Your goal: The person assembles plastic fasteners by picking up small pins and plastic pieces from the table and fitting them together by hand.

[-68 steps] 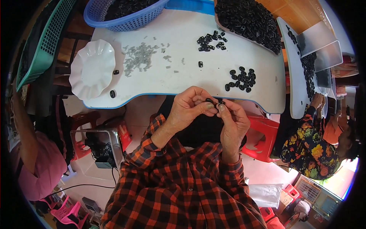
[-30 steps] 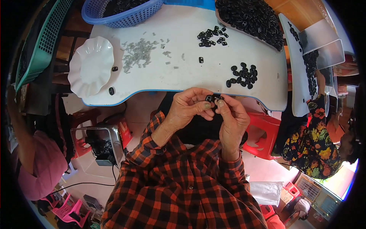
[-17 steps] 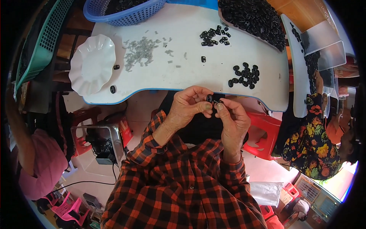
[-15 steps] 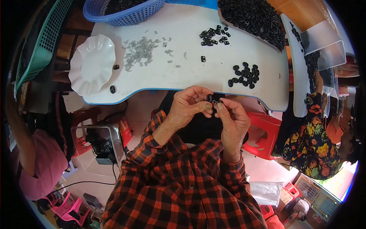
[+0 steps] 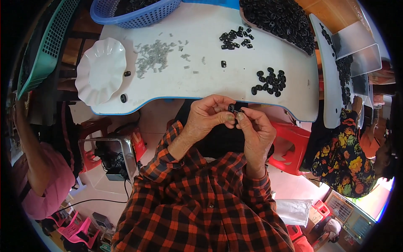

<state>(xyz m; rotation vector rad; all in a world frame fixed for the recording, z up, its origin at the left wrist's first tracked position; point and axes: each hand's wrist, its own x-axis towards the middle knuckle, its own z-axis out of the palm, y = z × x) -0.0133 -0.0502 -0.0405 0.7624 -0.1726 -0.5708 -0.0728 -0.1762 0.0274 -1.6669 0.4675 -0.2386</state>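
Just off the near edge of the white table (image 5: 180, 86), my two hands meet. Between thumb and fingers, my left hand (image 5: 208, 115) pinches a small black oval plastic piece (image 5: 231, 108). My right hand (image 5: 257, 128) is closed on another small black piece (image 5: 239, 106), held right against the first; the fingertips hide most of it. Beyond my hands lie a cluster of black oval pieces (image 5: 270, 80), a group of small black rectangular pieces (image 5: 230, 40), one single rectangular piece (image 5: 223, 64) and a scatter of clear little tubes (image 5: 155, 56).
A white scalloped plate (image 5: 100, 71) sits at the table's left end, with two loose black pieces near it. At the back stand a blue basket (image 5: 138, 17) and a tray heaped with black pieces (image 5: 279, 25). Co-workers sit left and right; red stools (image 5: 287, 147) stand nearby.
The two black pieces in my fingers have come closer together, with a slight turn of the left one. The co-workers' arms on both sides have shifted.
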